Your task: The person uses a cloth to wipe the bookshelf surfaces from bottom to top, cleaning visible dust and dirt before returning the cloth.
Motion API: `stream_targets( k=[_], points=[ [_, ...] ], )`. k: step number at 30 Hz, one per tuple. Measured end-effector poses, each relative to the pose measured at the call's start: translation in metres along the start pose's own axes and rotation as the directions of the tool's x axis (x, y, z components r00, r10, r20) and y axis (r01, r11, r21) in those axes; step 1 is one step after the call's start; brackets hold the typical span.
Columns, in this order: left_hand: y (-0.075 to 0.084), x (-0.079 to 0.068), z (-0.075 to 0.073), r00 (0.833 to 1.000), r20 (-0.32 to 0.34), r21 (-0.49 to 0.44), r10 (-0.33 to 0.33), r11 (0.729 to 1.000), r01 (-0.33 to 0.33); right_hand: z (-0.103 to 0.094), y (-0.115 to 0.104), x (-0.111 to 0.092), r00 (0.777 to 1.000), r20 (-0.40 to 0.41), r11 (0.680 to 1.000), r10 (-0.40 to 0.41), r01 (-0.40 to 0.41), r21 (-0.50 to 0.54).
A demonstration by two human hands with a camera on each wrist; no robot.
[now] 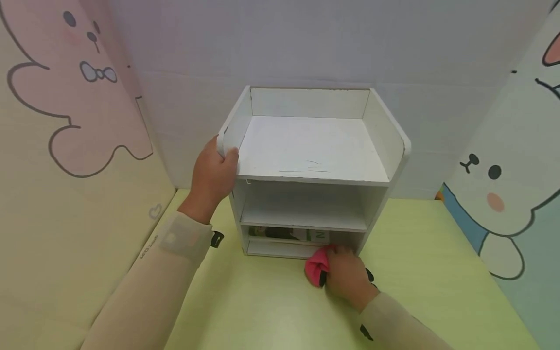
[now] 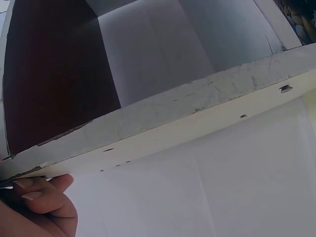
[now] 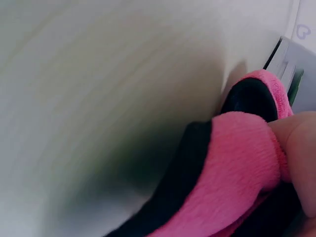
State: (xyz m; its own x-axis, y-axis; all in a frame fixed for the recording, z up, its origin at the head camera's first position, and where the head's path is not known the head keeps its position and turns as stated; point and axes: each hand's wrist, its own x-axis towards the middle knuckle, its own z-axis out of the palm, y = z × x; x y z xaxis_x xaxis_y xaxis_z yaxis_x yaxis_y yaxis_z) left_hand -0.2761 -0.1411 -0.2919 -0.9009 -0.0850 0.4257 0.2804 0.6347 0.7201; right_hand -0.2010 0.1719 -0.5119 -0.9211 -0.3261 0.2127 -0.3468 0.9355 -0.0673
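Observation:
A small white shelf unit (image 1: 306,146) with worn edges stands against the back wall. My left hand (image 1: 214,172) grips the front edge of its left side panel near the top, thumb on the inner face. In the left wrist view the curled fingers (image 2: 54,205) lie against the panel's edge. Low at the shelf's right front, my right hand (image 1: 347,274) holds a bunched pink cloth (image 1: 317,266) with black edging. The right wrist view shows the folded pink cloth (image 3: 242,153) close up, with part of the hand at the right.
A book or packet (image 1: 288,234) with green and dark print lies in the shelf's lowest section. The yellow-green tabletop (image 1: 245,301) spreads around the unit. Cartoon-printed panels (image 1: 100,97) border the left and right sides, and a pale wall (image 1: 315,43) stands behind.

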Motion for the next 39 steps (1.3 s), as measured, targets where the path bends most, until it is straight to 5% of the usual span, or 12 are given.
stream_targets(
  k=[19,29,39],
  points=[
    [0.002,0.002,0.002,1.000,0.012,-0.019,0.004,1.000,-0.004,0.007,-0.050,0.014,0.995,0.097,0.999,0.010,-0.015,0.047],
    [-0.001,0.002,-0.001,1.000,0.017,-0.016,-0.004,1.000,0.004,0.017,-0.087,0.036,0.986,0.150,0.996,-0.066,0.074,-0.051],
    [0.000,0.001,0.000,1.000,0.020,-0.035,-0.009,0.999,0.010,0.020,-0.116,0.057,0.974,0.152,0.986,-0.168,0.168,0.014]
  ],
)
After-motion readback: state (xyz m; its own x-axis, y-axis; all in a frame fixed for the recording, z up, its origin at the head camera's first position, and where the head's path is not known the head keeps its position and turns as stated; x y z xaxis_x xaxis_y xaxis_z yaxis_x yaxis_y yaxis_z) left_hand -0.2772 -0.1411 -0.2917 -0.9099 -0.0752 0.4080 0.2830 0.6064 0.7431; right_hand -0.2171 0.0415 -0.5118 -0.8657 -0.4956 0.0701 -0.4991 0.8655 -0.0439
